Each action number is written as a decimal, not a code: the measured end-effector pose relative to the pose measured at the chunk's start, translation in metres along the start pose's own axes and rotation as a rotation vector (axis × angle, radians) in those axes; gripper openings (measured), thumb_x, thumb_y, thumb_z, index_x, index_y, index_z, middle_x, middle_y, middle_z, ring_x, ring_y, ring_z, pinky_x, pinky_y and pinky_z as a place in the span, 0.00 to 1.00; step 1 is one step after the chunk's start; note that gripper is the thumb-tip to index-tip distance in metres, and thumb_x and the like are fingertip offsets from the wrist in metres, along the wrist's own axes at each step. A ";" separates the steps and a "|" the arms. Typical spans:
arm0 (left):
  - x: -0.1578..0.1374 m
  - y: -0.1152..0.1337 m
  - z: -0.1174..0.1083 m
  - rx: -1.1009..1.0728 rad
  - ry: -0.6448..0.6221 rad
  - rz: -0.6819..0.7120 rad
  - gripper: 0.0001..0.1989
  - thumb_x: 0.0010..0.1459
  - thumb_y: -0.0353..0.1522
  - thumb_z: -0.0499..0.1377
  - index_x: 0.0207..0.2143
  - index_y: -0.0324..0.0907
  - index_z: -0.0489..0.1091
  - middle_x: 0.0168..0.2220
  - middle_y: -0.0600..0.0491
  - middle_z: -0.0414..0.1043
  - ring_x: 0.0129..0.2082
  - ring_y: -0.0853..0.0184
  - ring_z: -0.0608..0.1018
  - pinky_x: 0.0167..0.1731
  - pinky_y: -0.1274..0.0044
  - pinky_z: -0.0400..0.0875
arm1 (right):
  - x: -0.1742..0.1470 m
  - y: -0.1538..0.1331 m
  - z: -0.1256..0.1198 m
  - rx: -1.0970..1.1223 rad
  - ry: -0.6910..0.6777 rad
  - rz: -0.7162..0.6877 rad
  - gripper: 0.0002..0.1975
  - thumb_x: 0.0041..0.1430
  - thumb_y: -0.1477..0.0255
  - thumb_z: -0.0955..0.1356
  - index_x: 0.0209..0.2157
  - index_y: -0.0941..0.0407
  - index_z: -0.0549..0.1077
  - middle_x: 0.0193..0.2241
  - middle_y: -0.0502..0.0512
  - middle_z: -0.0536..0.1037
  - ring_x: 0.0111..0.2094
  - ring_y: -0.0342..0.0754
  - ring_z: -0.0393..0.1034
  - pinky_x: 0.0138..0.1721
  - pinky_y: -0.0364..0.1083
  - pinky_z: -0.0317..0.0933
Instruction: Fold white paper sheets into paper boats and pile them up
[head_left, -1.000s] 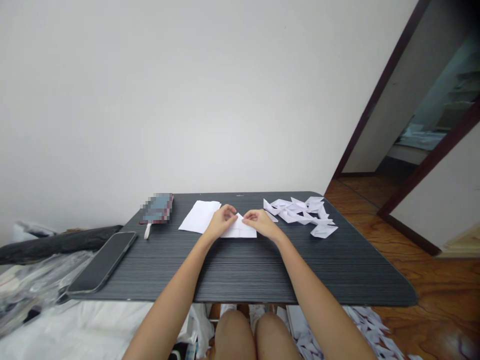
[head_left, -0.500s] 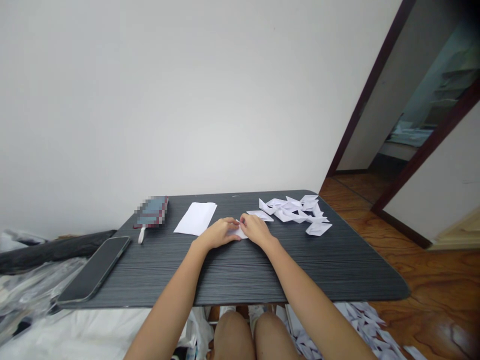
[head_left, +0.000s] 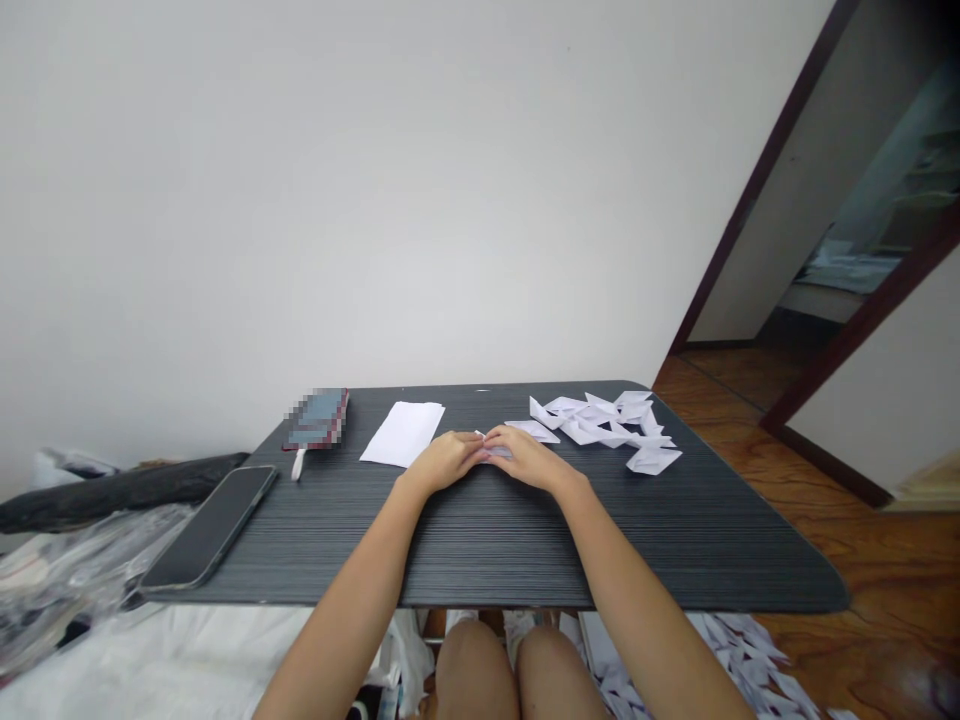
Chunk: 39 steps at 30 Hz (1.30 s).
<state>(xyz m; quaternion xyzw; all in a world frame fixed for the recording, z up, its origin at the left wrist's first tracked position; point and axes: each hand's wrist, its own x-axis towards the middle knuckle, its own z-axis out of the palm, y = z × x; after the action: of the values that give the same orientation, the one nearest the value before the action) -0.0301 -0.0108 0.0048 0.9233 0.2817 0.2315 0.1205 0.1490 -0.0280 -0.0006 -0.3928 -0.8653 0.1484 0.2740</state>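
Note:
Between my two hands, over the middle of the dark table (head_left: 480, 560), is a small folded piece of white paper (head_left: 496, 452), mostly covered by fingers. My left hand (head_left: 450, 458) closes on its left side, fingertips pressed at the fold. From the right, my right hand (head_left: 529, 456) grips the same paper, with its fingertips almost meeting the left ones. Just behind the right hand lies a folded paper piece (head_left: 534, 431). A stack of white paper sheets (head_left: 403, 433) rests beyond my left hand.
Several folded white paper pieces (head_left: 600, 418) lie in a heap at the back right. At the left are a phone (head_left: 210, 528) and a blurred-out booklet-like item (head_left: 319, 418) with a white strap. More folded papers (head_left: 742, 660) pile below the table's front right edge.
My fingers have shifted along the paper, and both hands now lie flatter over it, with thumbs hidden. The whole view has moved slightly, so the table things appear further right.

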 end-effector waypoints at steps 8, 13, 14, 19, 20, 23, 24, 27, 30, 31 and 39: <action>-0.002 -0.004 0.006 0.118 0.001 -0.038 0.15 0.57 0.36 0.45 0.41 0.40 0.65 0.41 0.47 0.69 0.38 0.64 0.73 0.39 0.74 0.64 | 0.003 0.001 0.012 -0.081 0.068 -0.026 0.12 0.54 0.76 0.60 0.37 0.59 0.71 0.38 0.58 0.72 0.40 0.46 0.64 0.44 0.45 0.57; -0.003 -0.002 0.012 0.155 0.040 0.003 0.14 0.56 0.36 0.47 0.40 0.39 0.65 0.40 0.45 0.69 0.40 0.64 0.72 0.43 0.71 0.61 | 0.001 0.007 0.022 -0.074 0.093 -0.012 0.13 0.55 0.76 0.59 0.39 0.60 0.71 0.41 0.59 0.72 0.44 0.47 0.64 0.46 0.46 0.56; -0.004 -0.002 0.013 0.188 0.040 0.017 0.14 0.56 0.35 0.47 0.41 0.38 0.65 0.41 0.45 0.68 0.41 0.64 0.71 0.45 0.70 0.60 | 0.000 0.008 0.023 -0.075 0.108 -0.004 0.14 0.55 0.77 0.59 0.40 0.60 0.70 0.42 0.59 0.71 0.45 0.47 0.64 0.46 0.46 0.56; -0.007 -0.004 0.017 0.320 -0.005 0.036 0.15 0.56 0.27 0.45 0.45 0.37 0.63 0.46 0.44 0.65 0.47 0.64 0.68 0.48 0.68 0.58 | -0.009 0.010 0.025 -0.074 0.146 -0.013 0.15 0.55 0.77 0.58 0.42 0.61 0.69 0.44 0.60 0.70 0.46 0.47 0.63 0.48 0.47 0.56; -0.009 -0.004 0.017 0.320 -0.022 0.042 0.15 0.57 0.27 0.45 0.46 0.38 0.62 0.47 0.45 0.64 0.48 0.65 0.67 0.48 0.69 0.58 | -0.011 0.010 0.025 -0.073 0.144 -0.030 0.15 0.55 0.77 0.58 0.42 0.61 0.69 0.44 0.61 0.70 0.47 0.48 0.63 0.48 0.47 0.56; -0.015 -0.005 0.016 0.280 -0.064 0.049 0.17 0.58 0.29 0.43 0.48 0.40 0.61 0.50 0.48 0.62 0.51 0.66 0.63 0.48 0.71 0.58 | -0.017 0.010 0.024 -0.053 0.128 -0.079 0.15 0.55 0.77 0.58 0.42 0.61 0.69 0.44 0.61 0.70 0.47 0.48 0.63 0.48 0.48 0.56; -0.018 -0.005 0.015 0.258 -0.070 0.043 0.17 0.58 0.29 0.43 0.49 0.41 0.61 0.51 0.49 0.61 0.52 0.66 0.62 0.49 0.71 0.58 | -0.019 0.010 0.023 -0.038 0.127 -0.085 0.14 0.55 0.77 0.58 0.41 0.60 0.69 0.44 0.61 0.70 0.47 0.48 0.63 0.48 0.48 0.56; -0.026 -0.006 0.012 0.162 -0.064 0.012 0.17 0.59 0.31 0.42 0.48 0.42 0.62 0.52 0.50 0.59 0.52 0.67 0.61 0.50 0.72 0.57 | -0.023 0.009 0.021 0.015 0.152 -0.071 0.12 0.55 0.76 0.59 0.37 0.59 0.71 0.41 0.59 0.72 0.44 0.48 0.65 0.47 0.48 0.57; -0.031 -0.007 0.010 0.036 -0.027 -0.024 0.17 0.58 0.33 0.43 0.44 0.40 0.66 0.49 0.49 0.63 0.50 0.68 0.65 0.49 0.74 0.58 | -0.025 0.007 0.017 0.070 0.183 -0.049 0.11 0.54 0.76 0.59 0.33 0.58 0.71 0.37 0.57 0.73 0.41 0.47 0.66 0.44 0.47 0.58; -0.032 -0.007 0.009 -0.004 -0.005 -0.041 0.16 0.58 0.34 0.44 0.42 0.39 0.67 0.47 0.49 0.65 0.48 0.68 0.66 0.48 0.74 0.59 | -0.025 0.007 0.016 0.089 0.191 -0.041 0.10 0.54 0.76 0.59 0.32 0.58 0.71 0.36 0.57 0.73 0.39 0.46 0.66 0.43 0.46 0.58; -0.026 -0.007 0.005 -0.035 0.133 -0.233 0.13 0.54 0.34 0.49 0.25 0.38 0.68 0.29 0.51 0.68 0.32 0.68 0.68 0.35 0.76 0.62 | -0.021 0.017 0.014 0.102 0.228 0.071 0.07 0.52 0.76 0.60 0.22 0.59 0.67 0.28 0.54 0.68 0.31 0.44 0.63 0.36 0.44 0.57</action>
<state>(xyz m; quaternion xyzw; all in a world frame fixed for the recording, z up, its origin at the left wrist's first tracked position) -0.0505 -0.0205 -0.0114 0.8646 0.3904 0.2818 0.1439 0.1622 -0.0331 -0.0278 -0.4228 -0.8054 0.1563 0.3849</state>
